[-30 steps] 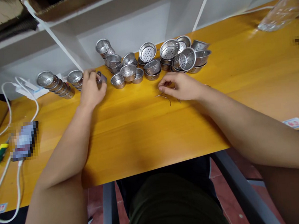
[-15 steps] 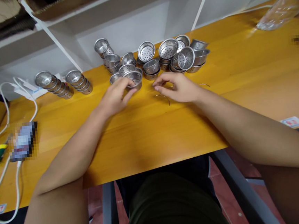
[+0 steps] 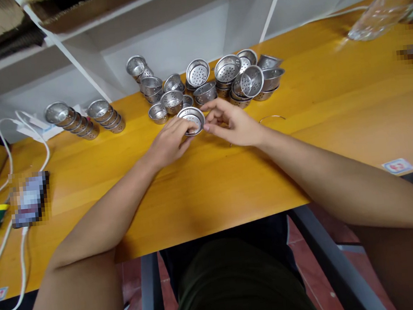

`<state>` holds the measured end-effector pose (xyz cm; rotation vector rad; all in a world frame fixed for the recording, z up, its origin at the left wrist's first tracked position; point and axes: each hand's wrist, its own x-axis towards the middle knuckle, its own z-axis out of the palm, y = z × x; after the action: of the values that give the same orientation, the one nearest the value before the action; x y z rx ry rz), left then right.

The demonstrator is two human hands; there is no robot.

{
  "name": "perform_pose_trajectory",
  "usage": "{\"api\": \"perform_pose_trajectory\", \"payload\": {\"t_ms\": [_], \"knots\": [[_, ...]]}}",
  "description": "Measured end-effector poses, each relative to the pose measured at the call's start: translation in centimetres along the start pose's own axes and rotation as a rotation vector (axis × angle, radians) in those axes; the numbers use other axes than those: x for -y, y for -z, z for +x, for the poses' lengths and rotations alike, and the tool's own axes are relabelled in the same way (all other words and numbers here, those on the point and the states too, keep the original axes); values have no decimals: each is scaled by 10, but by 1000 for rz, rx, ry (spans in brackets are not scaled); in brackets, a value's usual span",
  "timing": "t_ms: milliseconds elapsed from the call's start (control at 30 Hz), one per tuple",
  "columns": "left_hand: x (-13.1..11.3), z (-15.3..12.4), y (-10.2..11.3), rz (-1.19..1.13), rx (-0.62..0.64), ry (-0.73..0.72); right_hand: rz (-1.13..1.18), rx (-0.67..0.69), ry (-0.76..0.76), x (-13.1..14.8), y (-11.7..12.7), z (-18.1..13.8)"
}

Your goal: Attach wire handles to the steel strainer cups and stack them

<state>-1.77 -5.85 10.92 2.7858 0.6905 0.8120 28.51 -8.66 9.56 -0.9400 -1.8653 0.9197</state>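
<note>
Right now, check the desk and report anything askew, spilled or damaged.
In the rightmost pile, one metal cup is tipped toward the camera rather than level. A thin curved wire lies near the right hand, apart from the pile. No spill or damage is visible.

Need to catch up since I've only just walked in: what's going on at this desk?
A person at the desk has a metal cup in the left hand, fingers reaching over its rim. The right hand is at the cup's right edge; whether it touches is hard to tell. More cups are grouped behind, with two stacks apart on the left. A thin wire lies beside the right hand.
</note>
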Motion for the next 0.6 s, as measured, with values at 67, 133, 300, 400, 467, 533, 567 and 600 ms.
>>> {"api": "perform_pose_trajectory", "payload": {"t_ms": [67, 133, 300, 400, 467, 533, 567, 600], "knots": [[0, -1, -3, -16, -8, 21, 28, 30, 19, -1, -2, 0], [3, -2, -5, -21, -18, 24, 26, 35, 27, -2, -2, 0], [17, -6, -10, -29, -57, 42, -55, -12, 24, 3, 6, -2], [26, -8, -14, -19, -80, 90, -74, -29, 64, 25, 13, -7], [29, -9, -17, -24, -97, 81, -74, 29, 78, 52, 15, -15], [30, -10, -22, -39, -105, 56, -68, 180, 106, 86, 14, -27], [30, -10, -23, -45, -107, 43, -57, 272, 159, 104, 12, -33], [31, -11, -25, -47, -112, 31, -31, 373, 261, 122, 9, -40]]}}
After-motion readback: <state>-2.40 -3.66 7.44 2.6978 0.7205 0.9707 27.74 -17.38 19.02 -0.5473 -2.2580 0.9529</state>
